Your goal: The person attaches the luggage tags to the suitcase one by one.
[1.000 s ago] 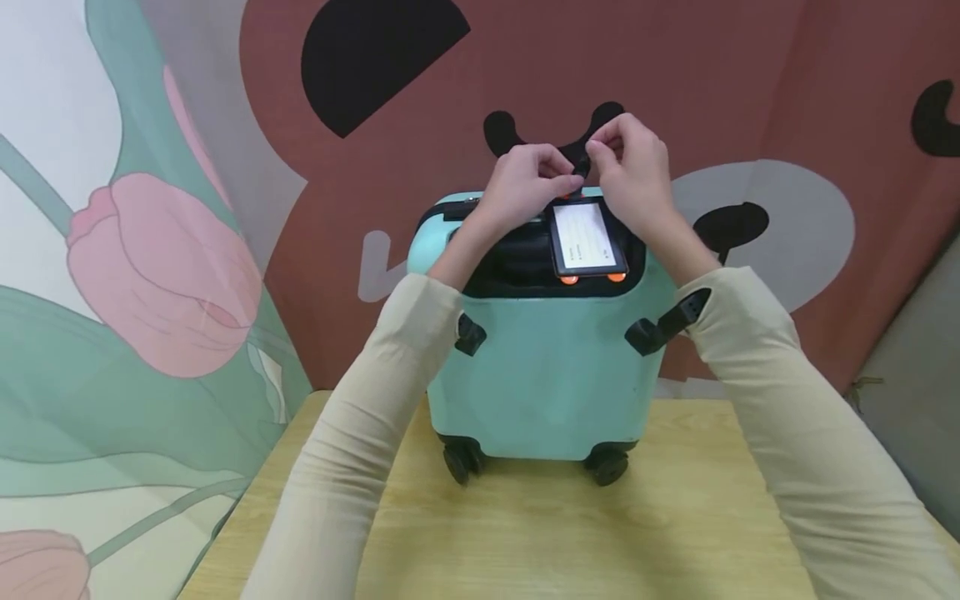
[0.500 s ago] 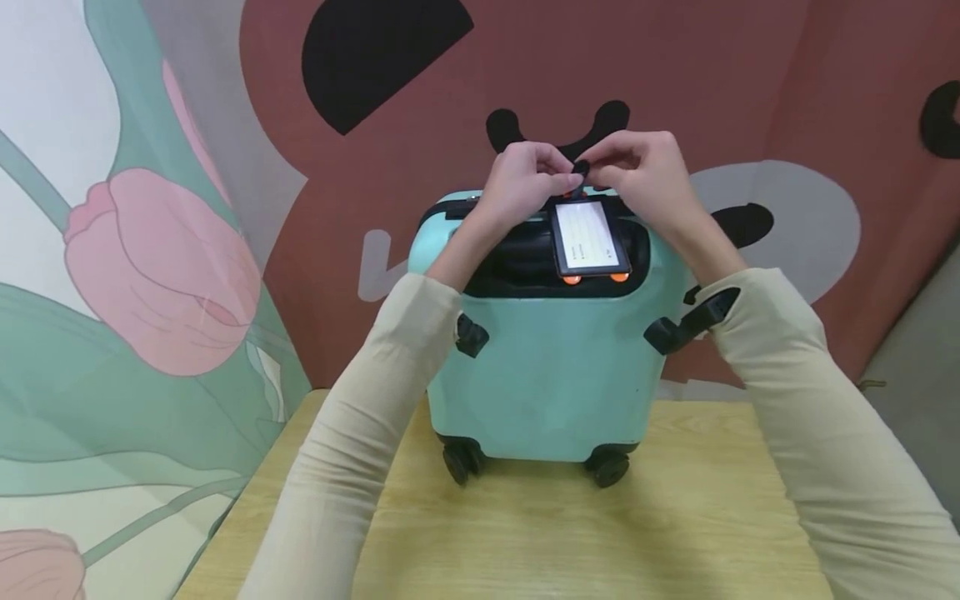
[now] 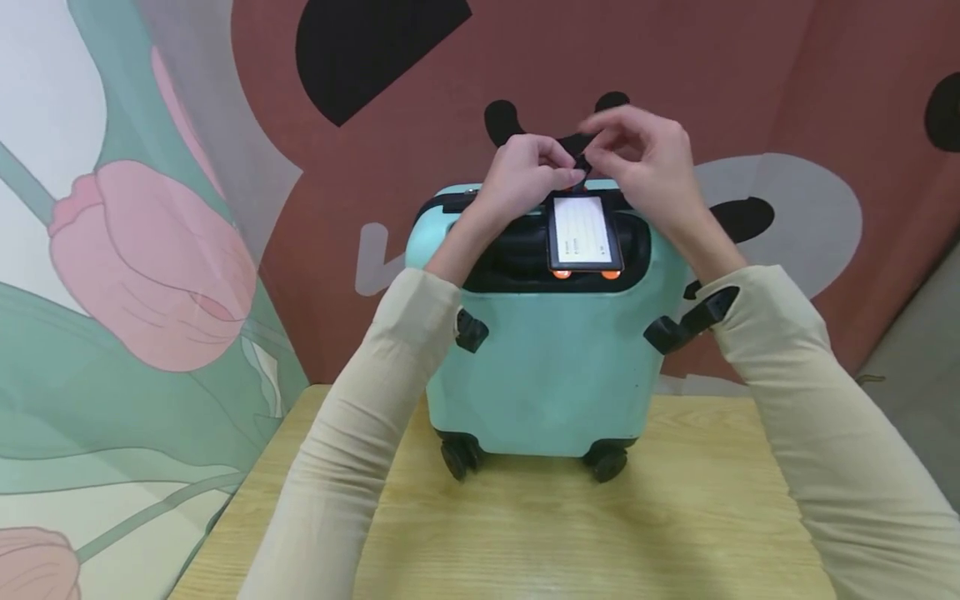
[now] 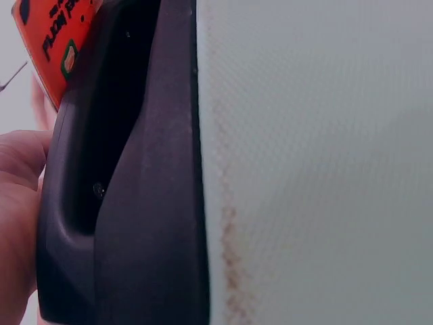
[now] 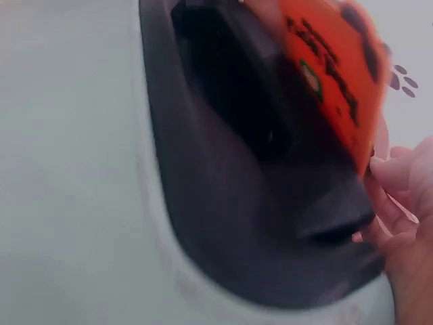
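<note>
A luggage tag [image 3: 582, 230] with a white card in a dark frame hangs over the black top handle area of a mint-green suitcase [image 3: 555, 375]. Its orange back [image 4: 57, 40] shows in both wrist views. A short black strap [image 3: 582, 164] rises from the tag's upper end. My left hand [image 3: 527, 177] pinches this strap between thumb and fingers. From the other side, my right hand [image 3: 651, 162] holds the strap's end at its thumb, while the index finger is raised and blurred. The fingertips partly hide the strap.
The suitcase stands upright on black wheels [image 3: 606, 462] on a wooden table [image 3: 540, 533]. A printed curtain [image 3: 675, 67] hangs right behind it. Black wrist-camera mounts [image 3: 678, 325] stick out from the sleeves in front of the suitcase.
My right hand first shifted right and lower, flattening toward the strap, then its index finger lifted away. My left hand has kept its pinch. The tag hangs in nearly the same place.
</note>
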